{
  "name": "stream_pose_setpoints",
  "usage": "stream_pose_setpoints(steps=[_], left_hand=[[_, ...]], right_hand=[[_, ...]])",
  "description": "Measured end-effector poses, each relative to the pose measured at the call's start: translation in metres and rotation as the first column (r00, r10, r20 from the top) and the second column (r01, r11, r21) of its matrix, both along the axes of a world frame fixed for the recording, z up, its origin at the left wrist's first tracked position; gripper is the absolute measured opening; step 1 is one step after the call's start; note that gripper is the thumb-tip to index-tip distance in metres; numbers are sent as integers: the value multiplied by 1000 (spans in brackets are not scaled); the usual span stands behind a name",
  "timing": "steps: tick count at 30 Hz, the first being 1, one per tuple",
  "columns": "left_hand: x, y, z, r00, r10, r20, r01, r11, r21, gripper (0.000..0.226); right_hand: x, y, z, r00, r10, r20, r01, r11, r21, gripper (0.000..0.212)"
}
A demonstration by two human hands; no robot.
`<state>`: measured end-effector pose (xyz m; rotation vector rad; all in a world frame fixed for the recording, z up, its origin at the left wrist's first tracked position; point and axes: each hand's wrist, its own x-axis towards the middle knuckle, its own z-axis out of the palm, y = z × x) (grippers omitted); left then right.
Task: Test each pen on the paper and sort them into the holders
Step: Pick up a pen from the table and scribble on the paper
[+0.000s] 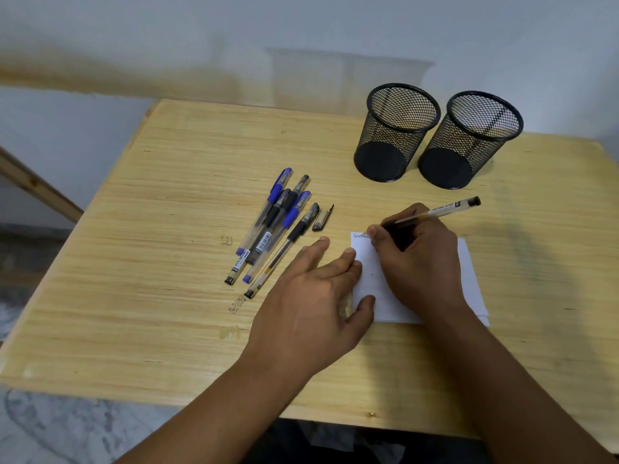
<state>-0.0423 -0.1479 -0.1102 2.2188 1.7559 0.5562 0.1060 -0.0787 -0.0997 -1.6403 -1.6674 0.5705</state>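
Observation:
My right hand (418, 256) grips an uncapped clear pen (442, 211) with a black end, its tip on the top left corner of the white paper (469, 279), where a short scribble shows. My left hand (315, 296) lies flat with straight fingers, pressing the paper's left edge. The pen's loose cap (322, 218) lies on the table beside a bundle of several capped pens (274, 226), some blue and some black. Two black mesh holders stand at the back right, the left holder (398, 132) and the right holder (472, 139); no pens show inside either.
The wooden table (150, 229) carries small ink doodles near the pens. Its front edge runs close below my forearms, and the left edge drops to a grey floor. A white wall stands right behind the holders.

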Motion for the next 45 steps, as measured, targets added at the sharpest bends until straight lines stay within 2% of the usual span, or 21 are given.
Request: stream_pose_setpoints(steps=[5,12,17,21,23,25,26,30,33,35,37,40,42,45], left_hand=[[0,0,-3,1000,0,20,0,1000,11,48],[-1,1,-4,1000,-3,23,3,1000,14,50],[-1,2,-3,1000,2,4,-2,1000,16,51],[-1,1,-3,1000,10,3,-10,1000,26,51],[0,1,-4,1000,10,12,-10,1000,17,51],[0,1,-6,1000,3,10,-3,1000,10,53],[0,1,-6,1000,1,9,-1,1000,1,54],[1,0,-1,999,5,32,-4,1000,-11,54],[3,-2,11,994,3,109,-4,1000,16,41],[2,-1,20,978,51,201,-62,997,48,33],[-3,9,27,963,125,239,-142,988,53,36],[-11,34,27,976,186,110,-198,975,104,20],[-14,48,27,968,250,1,-249,966,69,22],[-15,57,26,959,261,-111,-256,965,54,26]], right_hand=[[3,0,-3,993,-76,-91,79,997,26,10],[2,-2,-3,989,-106,-102,110,993,36,10],[7,0,-2,951,-172,-255,182,983,15,15],[9,1,2,929,-168,-330,164,986,-40,15],[13,5,7,862,-176,-475,128,983,-133,14],[18,6,16,692,-217,-689,59,967,-246,11],[22,6,20,633,-234,-738,38,961,-272,10],[37,-4,23,675,-219,-705,33,963,-268,6],[40,-17,23,692,-218,-688,34,962,-271,10],[42,-26,24,699,-216,-682,35,963,-269,14],[44,-34,25,694,-202,-691,24,966,-258,11],[50,-46,28,659,-188,-728,13,971,-239,5],[57,-52,31,660,-185,-728,23,974,-226,6],[67,-59,34,648,-182,-740,39,978,-207,5]])
